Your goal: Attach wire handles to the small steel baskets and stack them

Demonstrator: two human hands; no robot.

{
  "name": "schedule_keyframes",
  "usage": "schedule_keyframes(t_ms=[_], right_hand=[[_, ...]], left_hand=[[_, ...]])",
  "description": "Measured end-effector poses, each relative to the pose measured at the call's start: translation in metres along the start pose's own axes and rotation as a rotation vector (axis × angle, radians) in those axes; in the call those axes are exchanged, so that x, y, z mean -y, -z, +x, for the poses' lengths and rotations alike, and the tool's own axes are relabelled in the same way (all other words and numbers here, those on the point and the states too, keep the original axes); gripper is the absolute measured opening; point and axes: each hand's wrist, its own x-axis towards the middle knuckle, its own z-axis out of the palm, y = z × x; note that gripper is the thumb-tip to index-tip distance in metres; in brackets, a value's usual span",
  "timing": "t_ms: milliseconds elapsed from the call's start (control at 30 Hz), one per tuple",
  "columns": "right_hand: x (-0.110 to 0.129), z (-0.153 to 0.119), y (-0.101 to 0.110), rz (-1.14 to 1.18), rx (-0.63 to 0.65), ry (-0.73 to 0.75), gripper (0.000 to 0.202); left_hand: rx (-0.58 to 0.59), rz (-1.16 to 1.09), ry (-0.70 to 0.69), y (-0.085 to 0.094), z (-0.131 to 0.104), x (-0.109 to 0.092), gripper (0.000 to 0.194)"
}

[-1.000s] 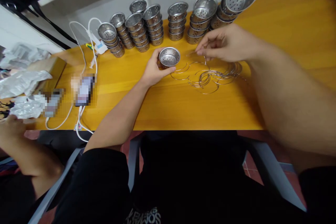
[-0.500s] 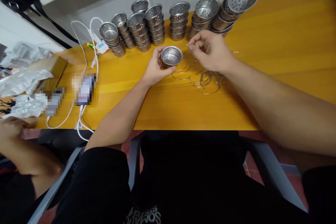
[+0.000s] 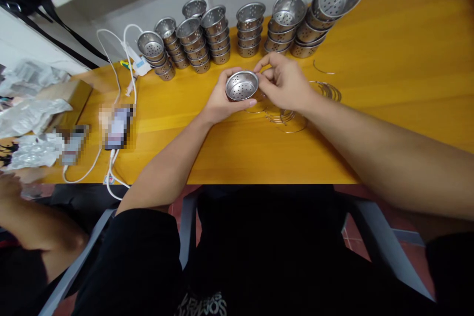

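Note:
My left hand (image 3: 222, 98) is closed around a small perforated metal cup (image 3: 242, 87), its open mouth tilted up toward me. At the cup's right rim, my right hand (image 3: 279, 79) pinches with thumb and index finger; whatever lies between those fingertips is too small to make out. Thin curved metal wires (image 3: 285, 117) lie in a loose pile on the table below my right hand. More wires (image 3: 329, 91) show beyond my right wrist, and a single one (image 3: 323, 70) lies farther back.
Stacks of perforated cups (image 3: 249, 34) line the wall side of the yellow table (image 3: 229, 158). To the left are two phones (image 3: 119, 127) with white cables, a cardboard box (image 3: 76, 101) and plastic bags (image 3: 33, 108). Another person's arm (image 3: 40, 222) is at the lower left.
My right hand has moved left and slightly down to the cup's rim, uncovering wires on its right. The cup, still in my left hand, is a little lower.

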Motion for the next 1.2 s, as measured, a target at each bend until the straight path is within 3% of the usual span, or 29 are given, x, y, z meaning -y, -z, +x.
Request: schedule_keyframes(t_ms=[100, 233, 567, 833, 1033, 1200], right_hand=[[0.002, 0.001, -0.002, -0.011, -0.034, 0.020, 0.060], [0.002, 0.002, 0.004, -0.055, -0.085, 0.039, 0.059], [0.008, 0.001, 0.009, -0.169, -0.073, 0.080, 0.071], [0.019, -0.006, -0.003, -0.105, -0.054, 0.021, 0.068], [0.023, -0.009, -0.007, -0.082, -0.097, 0.049, 0.056], [0.009, -0.002, 0.003, -0.231, -0.148, 0.194, 0.064]], left_hand=[[-0.056, -0.029, 0.030, -0.001, 0.000, 0.004, 0.133], [-0.047, -0.099, 0.065, 0.000, 0.000, 0.005, 0.128], [-0.022, -0.145, 0.069, 0.004, 0.003, -0.011, 0.121], [-0.033, -0.204, 0.102, -0.001, 0.000, -0.026, 0.121], [-0.041, -0.156, 0.075, -0.006, 0.003, -0.020, 0.120], [-0.047, -0.190, 0.095, -0.002, 0.004, -0.005, 0.125]])
